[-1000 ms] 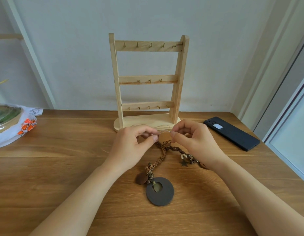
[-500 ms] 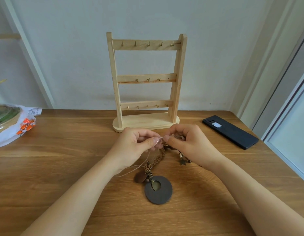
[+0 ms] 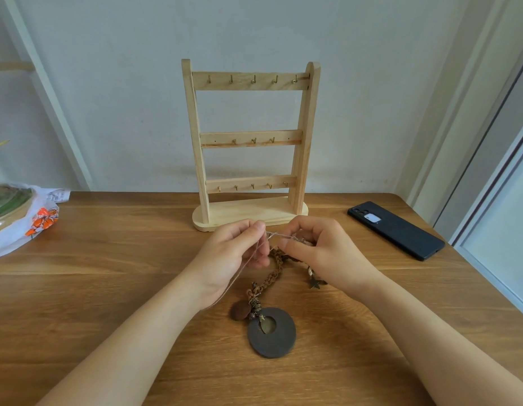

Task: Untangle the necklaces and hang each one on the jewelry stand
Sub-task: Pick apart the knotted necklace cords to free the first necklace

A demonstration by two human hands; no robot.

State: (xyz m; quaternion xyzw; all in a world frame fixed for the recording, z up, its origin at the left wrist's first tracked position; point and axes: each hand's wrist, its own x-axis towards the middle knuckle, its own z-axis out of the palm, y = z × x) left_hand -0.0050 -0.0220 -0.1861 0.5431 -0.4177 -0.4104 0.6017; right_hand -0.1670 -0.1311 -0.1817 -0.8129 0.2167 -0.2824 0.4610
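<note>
"Lying where, the tangled necklaces (image 3: pixel 272 278)?"

"On the wooden table (image 3: pixel 113 288), just in front of the person and between the two forearms. A brown braided cord (image 3: pixel 274 269) runs from under the fingers toward the person and ends at a dark disc pendant (image 3: pixel 283 344) with a hole in its middle. A brown oval bead (image 3: pixel 240 311) lies just beside the disc, at its upper left. A small star charm (image 3: pixel 315 283) shows by the right wrist."

"And the hands?"

"The left hand (image 3: pixel 232 254) is curled, thumb and forefinger pinching a thin pale string (image 3: pixel 279 236). That string stretches taut across the short gap to the right hand (image 3: pixel 323 250), and a second length of it trails down past the left palm and wrist. The right hand is curled as well, its fingertips pinching the same string; the top of the braided cord is bunched beneath those fingers, and how it is caught there cannot be made out."

"Where is the jewelry stand (image 3: pixel 250 139)?"

"Upright just behind the hands, against the pale wall. It is light wood on an oval base, with three crossbars carrying small brass hooks (image 3: pixel 253 79)."

"What else is on the table?"

"A black phone (image 3: pixel 396 230) lies flat to the right, well apart from the hands. At the left edge sits a white plastic bag (image 3: pixel 11 244) with an orange print, something round and green showing at its top."
</note>
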